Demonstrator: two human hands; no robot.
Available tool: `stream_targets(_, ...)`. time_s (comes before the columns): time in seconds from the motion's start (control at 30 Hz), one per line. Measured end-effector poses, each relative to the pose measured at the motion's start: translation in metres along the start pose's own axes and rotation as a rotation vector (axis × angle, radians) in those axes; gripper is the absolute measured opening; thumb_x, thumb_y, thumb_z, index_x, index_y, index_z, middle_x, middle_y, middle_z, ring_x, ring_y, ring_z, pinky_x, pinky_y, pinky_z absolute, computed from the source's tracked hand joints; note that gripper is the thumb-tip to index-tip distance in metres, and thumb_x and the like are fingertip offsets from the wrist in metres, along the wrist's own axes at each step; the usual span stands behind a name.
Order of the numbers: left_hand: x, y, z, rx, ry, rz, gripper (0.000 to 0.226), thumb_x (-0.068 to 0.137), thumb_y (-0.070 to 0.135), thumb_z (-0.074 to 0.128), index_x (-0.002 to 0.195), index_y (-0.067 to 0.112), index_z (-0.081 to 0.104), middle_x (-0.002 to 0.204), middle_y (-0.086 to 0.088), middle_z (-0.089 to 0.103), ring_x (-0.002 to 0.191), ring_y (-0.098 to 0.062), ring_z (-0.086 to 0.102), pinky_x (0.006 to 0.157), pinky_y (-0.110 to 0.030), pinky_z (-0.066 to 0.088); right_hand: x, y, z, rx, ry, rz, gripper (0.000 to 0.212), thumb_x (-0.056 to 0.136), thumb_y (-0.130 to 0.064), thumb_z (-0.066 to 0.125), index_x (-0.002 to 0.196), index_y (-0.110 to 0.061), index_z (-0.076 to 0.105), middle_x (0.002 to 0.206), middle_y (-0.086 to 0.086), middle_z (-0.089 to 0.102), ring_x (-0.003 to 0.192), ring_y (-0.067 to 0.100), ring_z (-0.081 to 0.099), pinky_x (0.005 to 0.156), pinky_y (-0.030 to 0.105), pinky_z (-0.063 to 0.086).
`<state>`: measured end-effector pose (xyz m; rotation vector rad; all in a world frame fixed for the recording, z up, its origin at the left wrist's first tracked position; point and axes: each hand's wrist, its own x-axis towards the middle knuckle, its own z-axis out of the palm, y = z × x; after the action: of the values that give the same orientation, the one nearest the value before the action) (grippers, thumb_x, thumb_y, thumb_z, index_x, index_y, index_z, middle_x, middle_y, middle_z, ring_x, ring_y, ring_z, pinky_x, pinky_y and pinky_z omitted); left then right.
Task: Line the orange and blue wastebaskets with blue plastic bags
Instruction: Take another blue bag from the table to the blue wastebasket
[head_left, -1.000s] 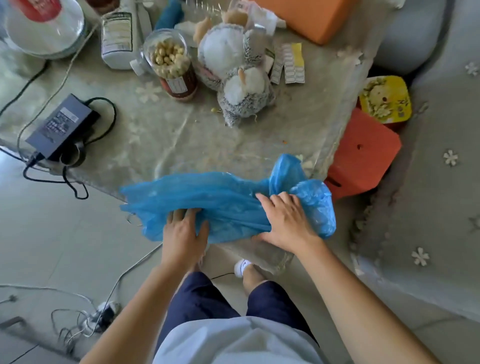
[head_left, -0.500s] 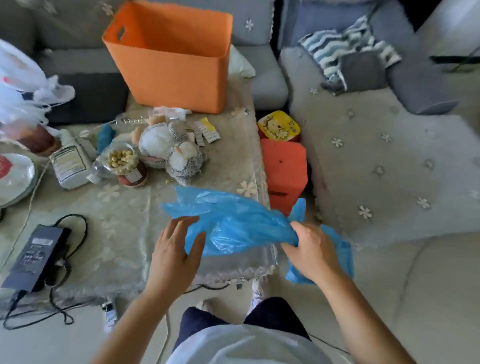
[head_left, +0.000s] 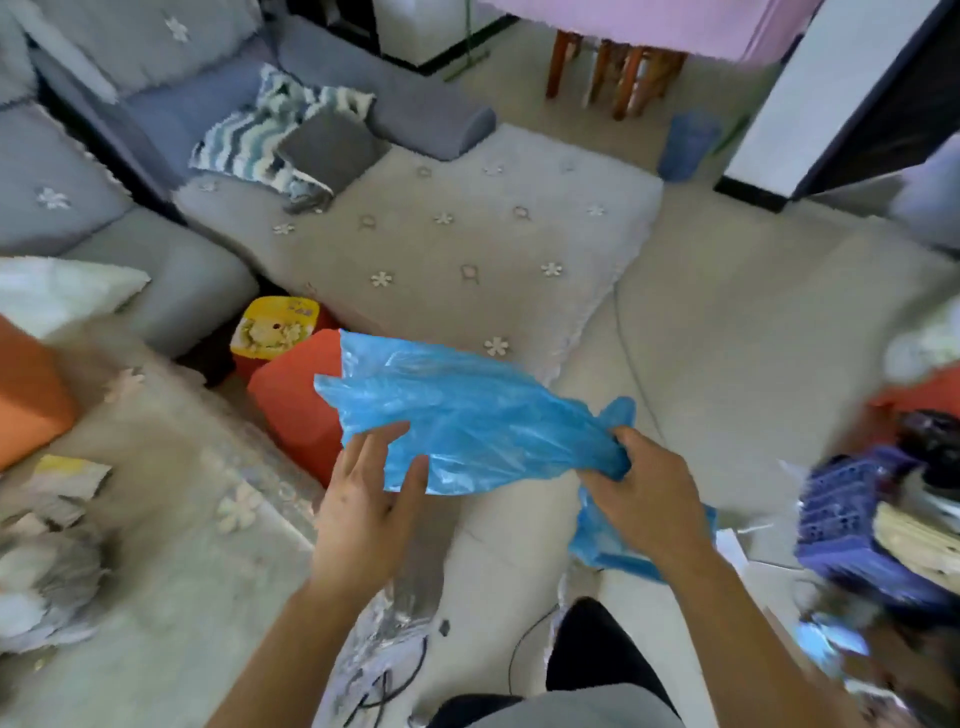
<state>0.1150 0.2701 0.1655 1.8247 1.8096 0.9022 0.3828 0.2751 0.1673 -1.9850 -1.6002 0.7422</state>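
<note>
You are standing over the grey rug (head_left: 467, 244), which I am taking as the landmark for this inspection. The orange wastebasket (head_left: 28, 395) is sitting well to the rug's left, at the frame edge on the covered table (head_left: 171, 467); the blue wastebasket (head_left: 688, 148) is waiting beyond the rug's far right corner, unlined as far as the blur allows. You are holding the blue plastic bag (head_left: 467, 415) in the air just off the rug's near edge, crumpled and not yet opened. Your right hand (head_left: 649, 499) is clenching one bunched end in a closed fist, with more blue film trailing below it. Your left hand (head_left: 363, 499) is lying loosely open, fingers spread against the bag's lower edge, gripping nothing firmly. In my judgement you are carrying the bag toward a basket; the next move is calling for finding the mouth and spreading it with both hands.
</note>
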Motion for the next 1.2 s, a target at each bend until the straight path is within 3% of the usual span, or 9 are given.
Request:
stream_targets(0.1,0.052,0.035,0.061,0.013,-0.072,0.092,0.045,0.089,0.046,0.048,0.123,0.018,0.058,0.119,0.006,0.059,0.112,-0.017,0.055,0.087,-0.023,0.041,0.038,0.04,-0.024,0.024,0.029,0.11,0.019,0.082,-0.043,0.066,0.085,-0.03,0.052,0.068,-0.012,0.058,0.062,0.001,0.053,0.051,0.02,0.032)
stream_targets(0.17,0.087,0.062,0.105,0.02,-0.137,0.131,0.045,0.09,0.048,0.047,0.125,0.021,0.056,0.121,0.007,0.058,0.115,-0.018,0.055,0.089,-0.029,0.045,0.071,0.069,-0.044,0.01,0.031,0.164,0.022,0.082,-0.045,0.065,0.093,-0.03,0.053,0.072,-0.013,0.058,0.062,-0.002,0.051,0.051,0.016,0.029)
stream_targets(0.4,0.213,0.166,0.21,0.033,-0.175,0.234,0.045,0.089,0.044,0.054,0.127,0.021,0.055,0.122,0.007,0.057,0.097,-0.023,0.059,0.084,-0.033,0.048,0.21,0.131,-0.142,-0.008,0.154,0.194,0.032,0.079,-0.046,0.066,0.1,-0.031,0.047,0.085,-0.014,0.057,0.074,0.012,0.054,0.063,0.029,0.037)
stream_targets(0.47,0.245,0.185,0.226,0.014,-0.169,0.221,0.043,0.088,0.041,0.057,0.128,0.023,0.055,0.122,0.008,0.057,0.093,-0.023,0.06,0.081,-0.035,0.05,0.247,0.136,-0.169,0.004,0.183,0.18,0.031,0.081,-0.042,0.068,0.098,-0.032,0.044,0.082,-0.016,0.052,0.074,0.011,0.054,0.063,0.028,0.037)
stream_targets(0.67,0.353,0.203,0.296,-0.023,-0.15,0.145,0.043,0.089,0.037,0.061,0.13,0.025,0.054,0.127,0.01,0.056,0.11,-0.016,0.055,0.085,-0.031,0.045,0.367,0.168,-0.189,0.005,0.167,0.224,0.032,0.082,-0.041,0.065,0.106,-0.026,0.052,0.085,-0.015,0.058,0.073,0.006,0.056,0.06,0.025,0.04)
stream_targets(0.77,0.415,0.204,0.341,-0.053,-0.17,0.114,0.049,0.087,0.042,0.057,0.132,0.023,0.054,0.124,0.016,0.052,0.111,-0.016,0.055,0.086,-0.033,0.046,0.435,0.183,-0.187,-0.013,0.115,0.278,0.029,0.082,-0.041,0.064,0.104,-0.026,0.053,0.081,-0.016,0.058,0.069,0.001,0.056,0.055,0.019,0.04)
stream_targets(0.9,0.515,0.227,0.4,-0.087,-0.249,0.113,0.06,0.086,0.05,0.055,0.137,0.019,0.05,0.125,0.014,0.052,0.12,-0.021,0.055,0.094,-0.037,0.047,0.534,0.191,-0.218,-0.08,0.091,0.337,0.027,0.081,-0.042,0.061,0.101,-0.026,0.052,0.08,-0.013,0.059,0.068,0.004,0.058,0.059,0.024,0.046)
stream_targets(1.07,0.637,0.303,0.455,-0.125,-0.373,0.194,0.075,0.08,0.06,0.042,0.141,0.017,0.045,0.128,0.01,0.05,0.123,-0.013,0.048,0.101,-0.023,0.031,0.635,0.205,-0.294,-0.054,0.228,0.375,0.03,0.084,-0.037,0.064,0.109,-0.028,0.05,0.086,-0.016,0.056,0.073,0.008,0.059,0.065,0.03,0.046)
stream_targets(1.2,0.719,0.362,0.512,-0.122,-0.445,0.276,0.071,0.083,0.058,0.042,0.141,0.016,0.045,0.131,0.012,0.048,0.124,-0.009,0.046,0.103,-0.023,0.032,0.7,0.239,-0.338,0.03,0.366,0.404,0.03,0.083,-0.03,0.066,0.108,-0.03,0.048,0.083,-0.021,0.053,0.07,-0.001,0.053,0.061,0.023,0.039)
